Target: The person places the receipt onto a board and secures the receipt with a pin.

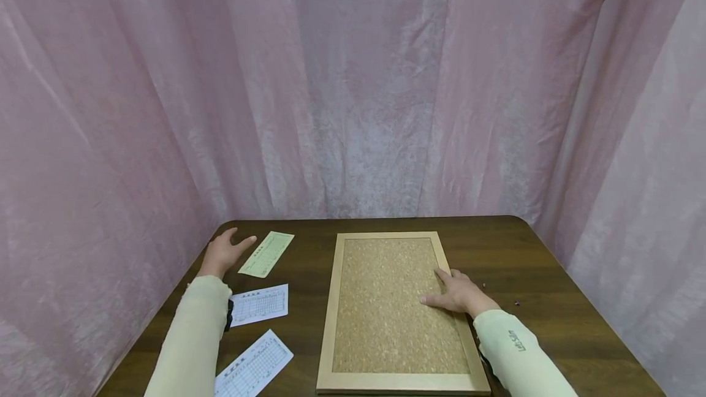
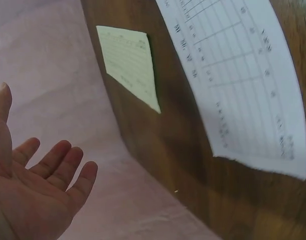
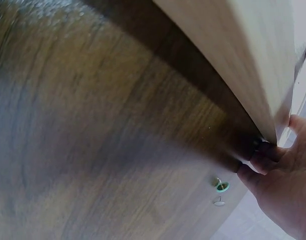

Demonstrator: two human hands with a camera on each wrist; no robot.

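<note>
A cork board point(image 1: 397, 305) with a pale wooden frame lies on the table. My right hand point(image 1: 455, 293) holds its right side, the thumb over the cork; in the right wrist view the other fingers point(image 3: 267, 159) bend down at the frame's edge near the tabletop. On the left, my left hand point(image 1: 222, 254) hovers with fingers spread and nothing in it, beside a pale green printed slip point(image 1: 266, 254). Two white printed slips, one point(image 1: 259, 305) under the green one and another point(image 1: 254, 365) nearer me, lie close to the left sleeve.
On the dark wooden table point(image 1: 309, 274), right of the board, lie small thumbtacks, a green one point(image 3: 222, 186) and a silvery one point(image 3: 219, 202). Pink curtains point(image 1: 375, 90) hang behind and around the table.
</note>
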